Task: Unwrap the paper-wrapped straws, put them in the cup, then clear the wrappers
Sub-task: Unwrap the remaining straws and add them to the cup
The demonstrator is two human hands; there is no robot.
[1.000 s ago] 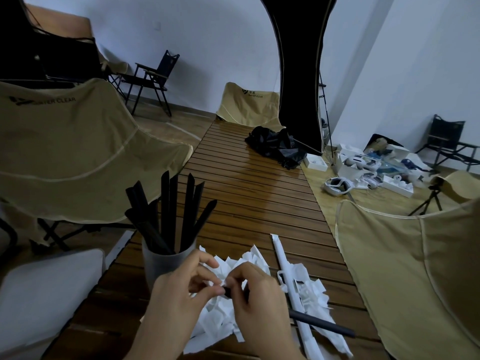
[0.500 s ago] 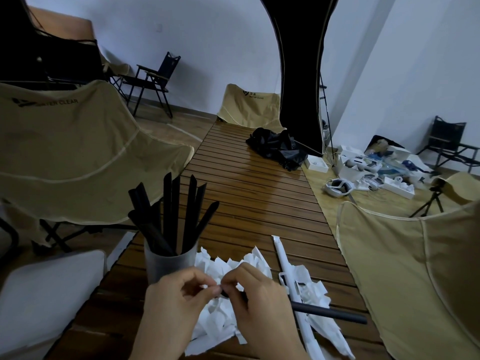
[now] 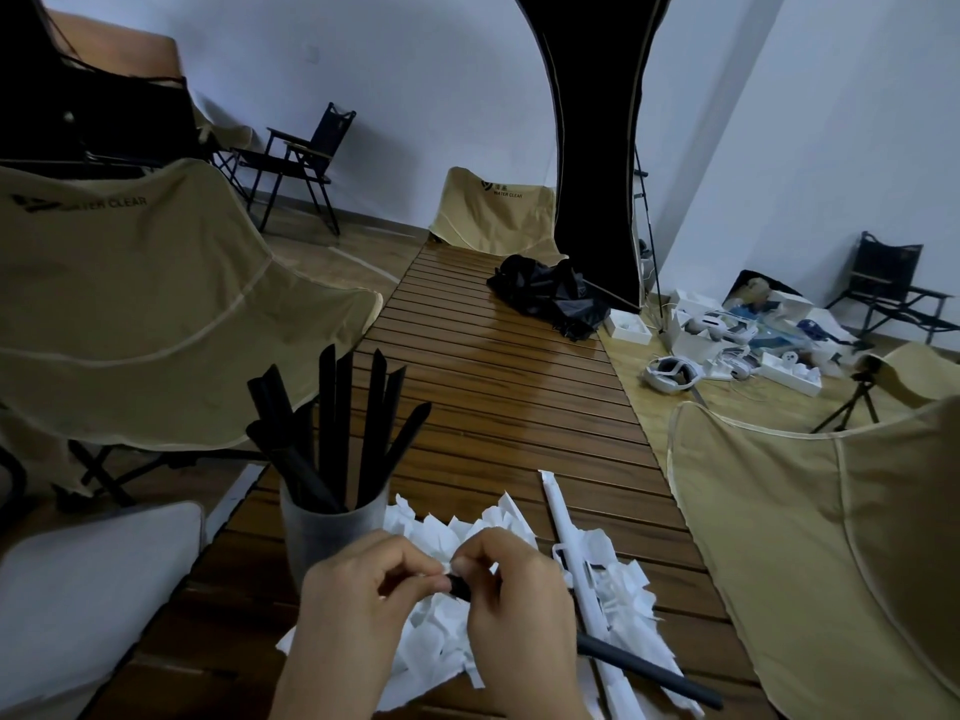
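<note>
Over wrappers (image 3: 436, 636) | right hand (image 3: 519, 615) grips straw (image 3: 649, 667), pointing lower-right | left hand (image 3: 358, 605) pinches tip

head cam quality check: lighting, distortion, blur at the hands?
Head view: dim, bluish light; wide-angle bending at the edges, chairs bowed. Sheen on the slatted table. Left hand, right hand and black straw fairly sharp; white wrappers stay readable.

Bare slatted table (image 3: 498, 387) beyond; near end crowded by cup (image 3: 327, 532) of upright straws (image 3: 343, 433), torn wrappers (image 3: 441, 631), wrapped straw (image 3: 569, 548).
</note>
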